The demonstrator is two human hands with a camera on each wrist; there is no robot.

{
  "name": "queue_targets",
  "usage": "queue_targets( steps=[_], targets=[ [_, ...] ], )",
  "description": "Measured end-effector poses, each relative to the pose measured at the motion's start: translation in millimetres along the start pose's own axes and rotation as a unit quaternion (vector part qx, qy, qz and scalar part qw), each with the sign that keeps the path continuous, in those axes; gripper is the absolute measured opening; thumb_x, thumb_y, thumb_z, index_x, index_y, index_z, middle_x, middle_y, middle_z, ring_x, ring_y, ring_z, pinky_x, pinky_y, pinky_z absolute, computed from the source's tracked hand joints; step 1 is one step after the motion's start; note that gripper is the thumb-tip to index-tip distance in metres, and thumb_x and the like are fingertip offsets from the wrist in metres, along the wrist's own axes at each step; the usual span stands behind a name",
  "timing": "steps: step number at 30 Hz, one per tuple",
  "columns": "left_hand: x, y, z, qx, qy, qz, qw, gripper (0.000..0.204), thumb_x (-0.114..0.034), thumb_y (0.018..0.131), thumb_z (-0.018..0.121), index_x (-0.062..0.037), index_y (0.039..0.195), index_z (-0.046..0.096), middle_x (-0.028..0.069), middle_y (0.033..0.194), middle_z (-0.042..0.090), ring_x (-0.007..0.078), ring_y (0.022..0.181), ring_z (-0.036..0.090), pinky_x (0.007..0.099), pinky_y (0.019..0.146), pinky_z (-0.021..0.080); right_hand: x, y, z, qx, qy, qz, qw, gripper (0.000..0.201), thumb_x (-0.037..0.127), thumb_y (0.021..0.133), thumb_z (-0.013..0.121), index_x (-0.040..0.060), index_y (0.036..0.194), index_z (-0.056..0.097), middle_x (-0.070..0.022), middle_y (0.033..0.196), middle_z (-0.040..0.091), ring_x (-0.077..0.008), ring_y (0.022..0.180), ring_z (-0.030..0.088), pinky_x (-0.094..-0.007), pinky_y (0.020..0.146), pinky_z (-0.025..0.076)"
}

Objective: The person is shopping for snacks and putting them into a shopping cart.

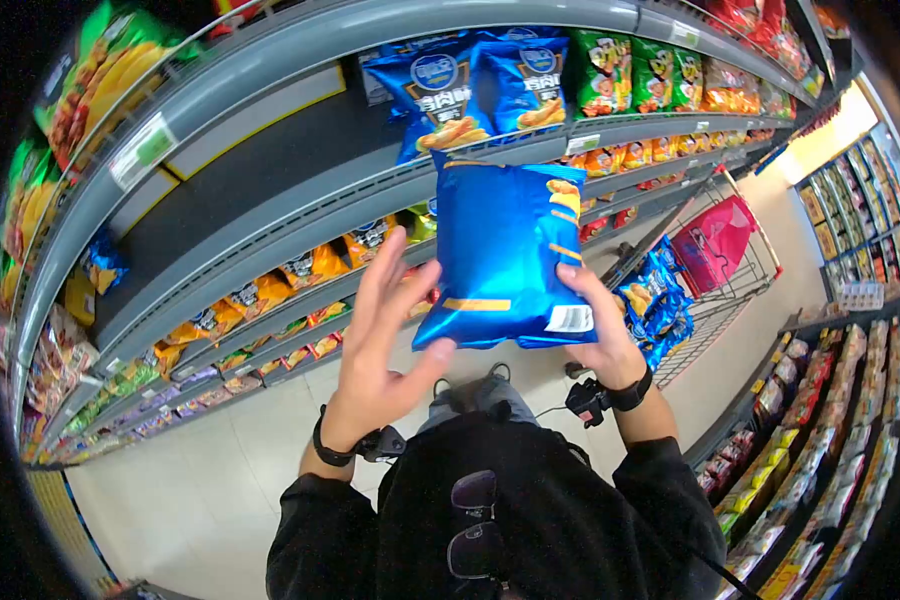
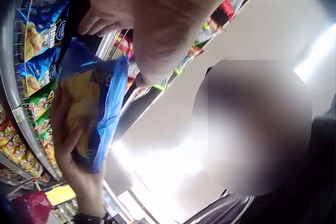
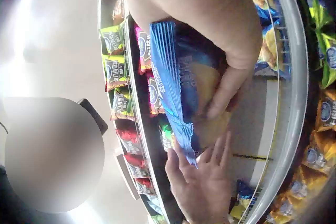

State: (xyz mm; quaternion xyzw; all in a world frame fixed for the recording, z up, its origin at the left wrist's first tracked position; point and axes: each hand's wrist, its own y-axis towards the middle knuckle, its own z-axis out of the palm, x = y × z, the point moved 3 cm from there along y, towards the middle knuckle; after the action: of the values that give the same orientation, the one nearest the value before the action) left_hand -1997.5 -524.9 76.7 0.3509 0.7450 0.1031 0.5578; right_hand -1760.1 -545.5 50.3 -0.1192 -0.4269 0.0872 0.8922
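A blue chip bag (image 1: 510, 250) is held up in front of the shelf, its plain back with a barcode facing the head camera. My right hand (image 1: 612, 335) grips its right side, thumb on the back and fingers underneath; in the left wrist view, those right fingers (image 2: 65, 134) spread over the printed front. On the other side, my left hand (image 1: 375, 345) has its fingers extended, with the thumb tip right at the bag's lower left corner. The right wrist view shows the left palm (image 3: 205, 190) turned toward the bag's edge.
Similar blue bags (image 1: 440, 95) stand on the upper shelf (image 1: 270, 150), beside green bags (image 1: 653, 75). Orange bags (image 1: 255, 295) line the shelf below. A shopping cart (image 1: 715, 325) at the right holds blue bags (image 1: 655, 300) and a pink item (image 1: 715, 245). Another stocked shelf (image 1: 820, 420) stands lower right.
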Motion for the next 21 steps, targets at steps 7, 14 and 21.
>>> queue_targets(
  steps=[7, 14, 21],
  targets=[
    [-12, -10, -17, -0.006, -0.138, -0.104, 0.985, 0.057, -0.006, 0.087, 0.071, -0.0041, 0.140, 0.049, 0.0258, 0.148, 0.042, 0.0350, 0.139, 0.041, 0.0440, 0.110, 0.038, -1, 13, 26, 0.035, 0.073, 0.085, 0.993, 0.050, 0.034, 0.095, 0.060, 0.0062, 0.135, 0.049, -0.0133, 0.123, 0.065, -0.0272, 0.108, 0.065, -0.0444, 0.094, 0.053],
    [-24, 11, -12, -0.027, -0.145, -0.059, 0.987, 0.056, -0.004, 0.088, 0.070, -0.0033, 0.140, 0.049, 0.0257, 0.148, 0.041, 0.0320, 0.133, 0.048, 0.0431, 0.108, 0.042, 26, 12, 30, 0.120, 0.118, 0.075, 0.983, 0.043, 0.031, 0.099, 0.053, 0.0067, 0.135, 0.051, -0.0137, 0.123, 0.065, -0.0273, 0.107, 0.066, -0.0457, 0.093, 0.054],
    [-26, 29, 0, -0.018, -0.115, -0.036, 0.993, 0.057, -0.003, 0.087, 0.072, -0.0036, 0.139, 0.049, 0.0258, 0.148, 0.041, 0.0324, 0.133, 0.048, 0.0435, 0.108, 0.043, 46, 19, 20, 0.116, 0.142, 0.080, 0.980, 0.040, 0.027, 0.100, 0.054, 0.0059, 0.134, 0.051, -0.0140, 0.122, 0.066, -0.0268, 0.106, 0.067, -0.0453, 0.093, 0.055]
  ],
)
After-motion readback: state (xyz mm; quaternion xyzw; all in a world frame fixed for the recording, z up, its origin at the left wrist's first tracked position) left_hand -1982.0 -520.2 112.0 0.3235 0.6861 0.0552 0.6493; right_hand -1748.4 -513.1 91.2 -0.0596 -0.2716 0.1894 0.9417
